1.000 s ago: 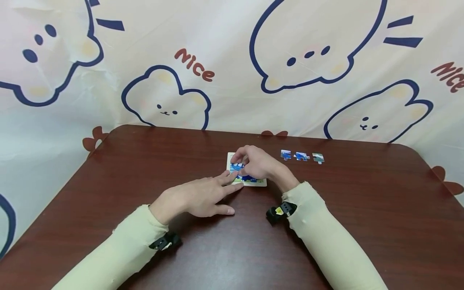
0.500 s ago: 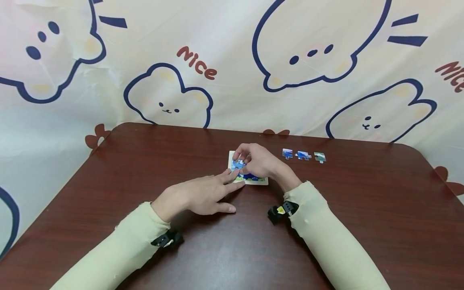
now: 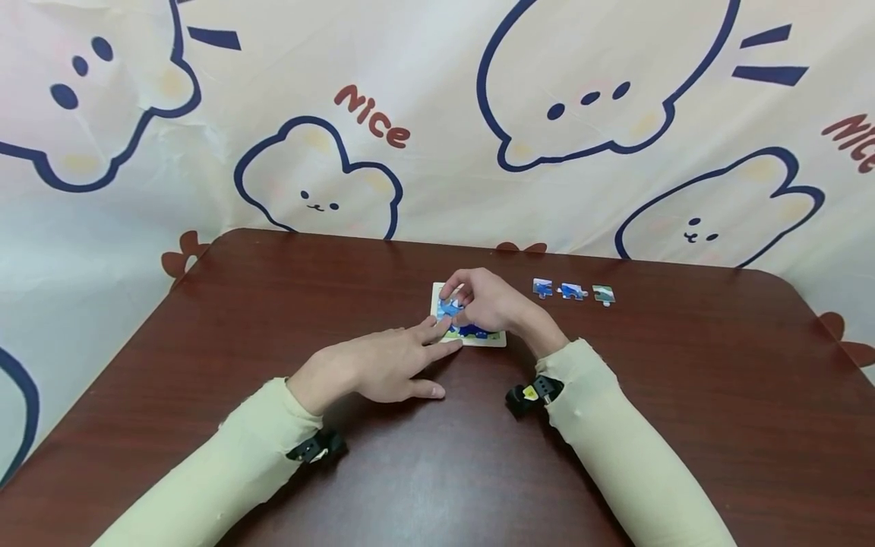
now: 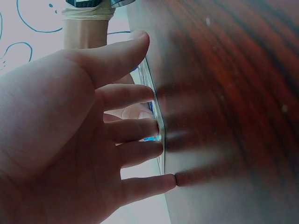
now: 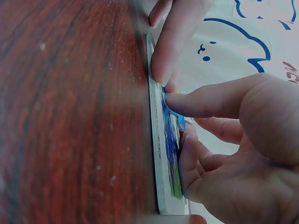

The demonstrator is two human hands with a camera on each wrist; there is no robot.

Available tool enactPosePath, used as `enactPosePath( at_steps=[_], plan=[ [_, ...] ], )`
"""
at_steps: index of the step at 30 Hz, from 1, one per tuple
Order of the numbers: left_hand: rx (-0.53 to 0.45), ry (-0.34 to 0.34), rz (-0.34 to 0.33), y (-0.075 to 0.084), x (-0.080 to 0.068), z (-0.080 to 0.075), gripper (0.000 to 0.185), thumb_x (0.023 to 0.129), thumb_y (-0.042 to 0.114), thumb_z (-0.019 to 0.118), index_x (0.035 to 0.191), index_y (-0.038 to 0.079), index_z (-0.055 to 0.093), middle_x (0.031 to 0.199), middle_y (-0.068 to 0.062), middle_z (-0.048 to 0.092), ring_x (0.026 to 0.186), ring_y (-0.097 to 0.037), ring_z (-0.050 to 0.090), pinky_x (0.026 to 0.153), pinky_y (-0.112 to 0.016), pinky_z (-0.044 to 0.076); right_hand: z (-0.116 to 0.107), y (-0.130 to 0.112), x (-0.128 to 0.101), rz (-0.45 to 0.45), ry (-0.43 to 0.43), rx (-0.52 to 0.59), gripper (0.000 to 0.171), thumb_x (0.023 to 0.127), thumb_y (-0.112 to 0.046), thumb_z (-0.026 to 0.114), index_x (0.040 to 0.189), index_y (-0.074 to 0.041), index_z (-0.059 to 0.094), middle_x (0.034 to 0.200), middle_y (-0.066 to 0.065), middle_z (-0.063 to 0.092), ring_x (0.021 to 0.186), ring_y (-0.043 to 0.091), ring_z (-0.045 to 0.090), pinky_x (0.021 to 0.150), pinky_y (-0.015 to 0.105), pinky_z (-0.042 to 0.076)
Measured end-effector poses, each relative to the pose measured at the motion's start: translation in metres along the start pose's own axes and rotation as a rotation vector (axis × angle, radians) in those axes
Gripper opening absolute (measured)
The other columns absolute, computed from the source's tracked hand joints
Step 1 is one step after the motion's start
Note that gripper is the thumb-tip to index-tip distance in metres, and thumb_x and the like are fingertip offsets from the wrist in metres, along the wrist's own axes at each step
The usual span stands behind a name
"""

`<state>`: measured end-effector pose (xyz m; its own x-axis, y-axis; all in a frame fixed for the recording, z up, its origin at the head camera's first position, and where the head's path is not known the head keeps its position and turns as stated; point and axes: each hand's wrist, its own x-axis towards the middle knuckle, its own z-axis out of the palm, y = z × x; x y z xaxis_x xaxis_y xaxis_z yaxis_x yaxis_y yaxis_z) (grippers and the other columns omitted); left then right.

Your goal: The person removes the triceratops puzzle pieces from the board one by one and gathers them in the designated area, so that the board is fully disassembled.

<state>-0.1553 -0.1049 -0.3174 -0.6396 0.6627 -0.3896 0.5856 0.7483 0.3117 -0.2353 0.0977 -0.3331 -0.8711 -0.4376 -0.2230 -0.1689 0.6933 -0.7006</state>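
Observation:
A small puzzle board [image 3: 435, 298] with a pale rim and a blue-green picture lies on the table under both hands. My left hand [image 3: 386, 367] spreads straight fingers over its near left corner; in the left wrist view several fingertips [image 4: 148, 93] touch the board's edge. My right hand [image 3: 494, 305] is bent over the board. In the right wrist view its thumb and fingers pinch a blue puzzle piece [image 5: 180, 121], which sits slightly tilted at the picture's surface. The right hand hides much of the picture.
Three loose puzzle pieces, a left one [image 3: 542, 288], a middle one [image 3: 571, 291] and a right one [image 3: 604, 295], lie in a row right of the board. The brown table [image 3: 273, 304] ends at a cartoon-printed cloth [image 3: 437, 190].
The head view has shifted slightly. Both hands stay almost where they were at the board, and the loose pieces have not been moved.

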Motion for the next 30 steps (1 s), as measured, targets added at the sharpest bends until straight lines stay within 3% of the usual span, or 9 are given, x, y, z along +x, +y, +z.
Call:
enactPosePath(
  at_steps=[13,30],
  plan=[
    [-0.001,0.008,0.008,0.0007,-0.0013,0.0012,0.073,0.107,0.048,0.061,0.169,0.023,0.031,0.181,-0.007,0.010,0.164,-0.035,0.026,0.129,-0.054,0.033,0.0017,-0.0005,-0.0002,0.004,0.004,0.006,0.033,0.092,-0.003,0.079,0.122,-0.013,0.069,0.101,0.009,0.060,0.096,0.025,0.056,0.080,0.032,0.050],
    [0.013,0.012,0.009,0.0005,-0.0019,0.0015,0.073,0.107,0.049,0.059,0.169,0.022,0.031,0.181,-0.007,0.008,0.164,-0.035,0.024,0.128,-0.058,0.033,0.0001,-0.0028,-0.0017,0.015,-0.002,-0.061,0.031,0.094,-0.014,0.080,0.124,-0.011,0.072,0.111,0.010,0.065,0.106,0.026,0.057,0.096,0.038,0.053]
  ],
)
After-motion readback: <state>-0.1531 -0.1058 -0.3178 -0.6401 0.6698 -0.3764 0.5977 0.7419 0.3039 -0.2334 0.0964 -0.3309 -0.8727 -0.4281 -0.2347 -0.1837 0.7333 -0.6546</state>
